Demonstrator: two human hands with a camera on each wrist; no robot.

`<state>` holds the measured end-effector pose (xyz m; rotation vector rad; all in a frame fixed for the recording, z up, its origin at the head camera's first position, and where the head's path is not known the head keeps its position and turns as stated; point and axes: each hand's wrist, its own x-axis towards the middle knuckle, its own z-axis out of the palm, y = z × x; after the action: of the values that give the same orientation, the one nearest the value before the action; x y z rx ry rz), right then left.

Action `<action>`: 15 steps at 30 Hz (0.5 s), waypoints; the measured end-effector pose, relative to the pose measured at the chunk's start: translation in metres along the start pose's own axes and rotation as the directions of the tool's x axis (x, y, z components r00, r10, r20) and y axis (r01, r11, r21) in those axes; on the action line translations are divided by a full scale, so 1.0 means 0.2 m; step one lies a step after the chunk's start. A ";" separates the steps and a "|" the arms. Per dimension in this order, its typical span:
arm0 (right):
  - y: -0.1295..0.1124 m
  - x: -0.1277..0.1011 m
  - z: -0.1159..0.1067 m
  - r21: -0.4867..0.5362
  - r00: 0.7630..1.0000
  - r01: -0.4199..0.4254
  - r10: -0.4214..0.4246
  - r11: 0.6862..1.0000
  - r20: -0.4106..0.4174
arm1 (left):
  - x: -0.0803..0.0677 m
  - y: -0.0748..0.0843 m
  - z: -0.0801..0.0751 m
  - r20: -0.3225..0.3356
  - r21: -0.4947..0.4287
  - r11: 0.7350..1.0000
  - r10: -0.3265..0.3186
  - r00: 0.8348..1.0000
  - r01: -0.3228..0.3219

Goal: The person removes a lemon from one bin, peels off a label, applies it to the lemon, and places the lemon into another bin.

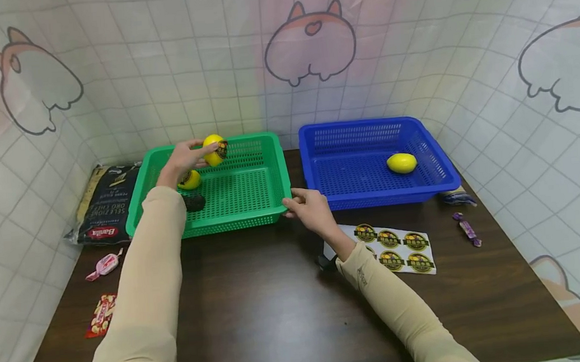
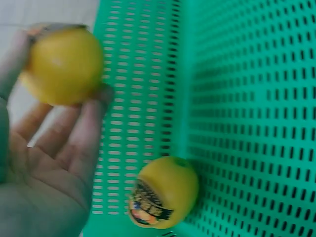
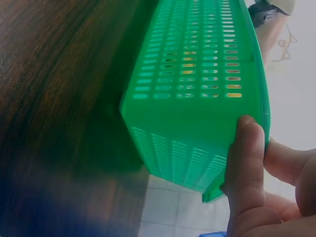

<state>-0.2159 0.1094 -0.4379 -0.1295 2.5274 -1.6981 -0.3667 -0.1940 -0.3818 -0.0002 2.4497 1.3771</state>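
Note:
My left hand (image 1: 193, 152) holds a yellow lemon (image 1: 214, 148) with a dark sticker above the back left of the green basket (image 1: 252, 220). In the left wrist view my fingers (image 2: 74, 143) curl round this lemon (image 2: 61, 64). A second stickered lemon (image 2: 163, 200) lies below it against the basket wall (image 2: 237, 98). A dark round object (image 1: 194, 202) sits near it, partly behind my forearm. My right hand (image 1: 299, 201) pinches the green basket's (image 3: 197, 118) front right corner, thumb (image 3: 247, 163) on the outside. A plain lemon (image 1: 402, 163) lies in the blue basket (image 1: 437, 185).
A sheet of round stickers (image 1: 393, 246) lies on the dark wooden table by my right forearm. A black pasta bag (image 1: 107, 202) lies left of the green basket. Wrapped sweets (image 1: 105, 265) (image 1: 467, 228) and a red packet (image 1: 100, 315) lie near the table edges. Patterned cloth walls close in three sides.

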 end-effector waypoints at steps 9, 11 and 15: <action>0.00 -0.02 0.01 -0.010 1.000 0.003 -0.003 1.000 0.027 | 0.00 -0.15 0.10 0.206 0.243 0.970 -0.085 0.975 0.034; 0.00 -0.02 0.01 -0.012 1.000 0.004 -0.004 1.000 0.020 | 0.00 -0.15 0.12 0.233 0.280 0.959 -0.100 0.967 0.031; 0.01 -0.01 -0.01 -0.017 1.000 0.012 -0.012 1.000 0.008 | 0.00 -0.13 0.16 0.229 0.349 0.937 -0.109 0.967 0.023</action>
<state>-0.2138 0.1114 -0.4386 -0.1524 2.5408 -1.6773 -0.3541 -0.1818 -0.4182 0.1584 2.4180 0.8471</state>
